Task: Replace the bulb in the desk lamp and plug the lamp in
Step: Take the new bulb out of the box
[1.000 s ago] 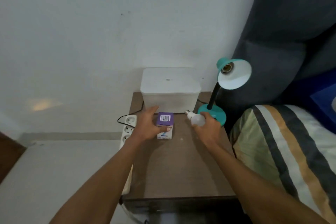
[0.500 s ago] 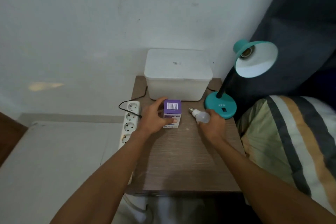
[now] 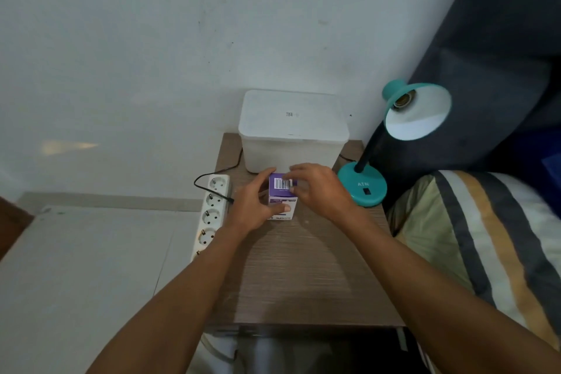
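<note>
A small purple and white bulb box (image 3: 283, 191) stands upright on the wooden bedside table (image 3: 299, 270). My left hand (image 3: 253, 206) grips its left and front sides, thumb across the front. My right hand (image 3: 323, 191) has its fingertips pinched on the box's top edge by the barcode. The teal desk lamp (image 3: 362, 188) stands at the table's right back corner, its shade (image 3: 420, 114) tilted toward me with an empty socket (image 3: 402, 100). The old white bulb is out of sight, possibly under my right hand.
A lidded white plastic container (image 3: 291, 130) sits against the wall behind the box. A white power strip (image 3: 212, 212) lies off the table's left edge, a black cord (image 3: 209, 177) looping over it. Striped bedding (image 3: 485, 240) borders the table on the right.
My right hand, which held the white bulb on the table beside the lamp base, has moved left onto the top of the box. The bulb no longer shows. The left hand stays on the box.
</note>
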The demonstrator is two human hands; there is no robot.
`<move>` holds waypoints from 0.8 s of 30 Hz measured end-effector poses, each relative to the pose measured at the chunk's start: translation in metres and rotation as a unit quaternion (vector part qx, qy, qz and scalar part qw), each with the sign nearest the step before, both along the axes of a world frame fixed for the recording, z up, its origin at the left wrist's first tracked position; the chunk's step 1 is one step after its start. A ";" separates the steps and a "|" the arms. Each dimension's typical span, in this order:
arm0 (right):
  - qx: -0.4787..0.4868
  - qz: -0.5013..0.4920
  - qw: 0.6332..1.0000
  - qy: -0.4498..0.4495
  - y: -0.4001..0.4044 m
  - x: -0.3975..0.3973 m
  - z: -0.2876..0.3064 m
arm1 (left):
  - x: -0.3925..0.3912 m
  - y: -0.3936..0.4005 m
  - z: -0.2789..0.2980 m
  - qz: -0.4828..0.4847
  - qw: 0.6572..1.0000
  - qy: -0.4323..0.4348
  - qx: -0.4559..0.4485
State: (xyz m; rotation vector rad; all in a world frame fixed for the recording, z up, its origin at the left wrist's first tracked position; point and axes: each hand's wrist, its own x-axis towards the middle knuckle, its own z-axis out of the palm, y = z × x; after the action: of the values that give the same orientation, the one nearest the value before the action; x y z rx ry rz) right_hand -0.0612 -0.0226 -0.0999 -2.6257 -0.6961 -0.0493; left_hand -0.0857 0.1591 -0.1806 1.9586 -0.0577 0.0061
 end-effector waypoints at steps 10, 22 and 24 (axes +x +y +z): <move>-0.112 0.115 0.987 -0.019 0.006 0.009 0.009 | 0.001 0.001 -0.003 -0.010 1.000 0.000 -0.008; -0.085 0.122 0.988 -0.028 0.000 0.013 0.003 | 0.001 0.000 -0.003 -0.007 1.000 -0.014 -0.013; -0.064 0.115 0.991 -0.030 -0.001 0.011 0.000 | 0.001 -0.001 -0.004 -0.009 1.000 -0.015 -0.017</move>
State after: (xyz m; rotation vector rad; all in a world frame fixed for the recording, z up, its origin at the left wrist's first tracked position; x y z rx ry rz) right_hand -0.0501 -0.0236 -0.0997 -2.6544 -1.0504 -0.0161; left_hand -0.0849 0.1586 -0.1844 1.9236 -0.0948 0.0231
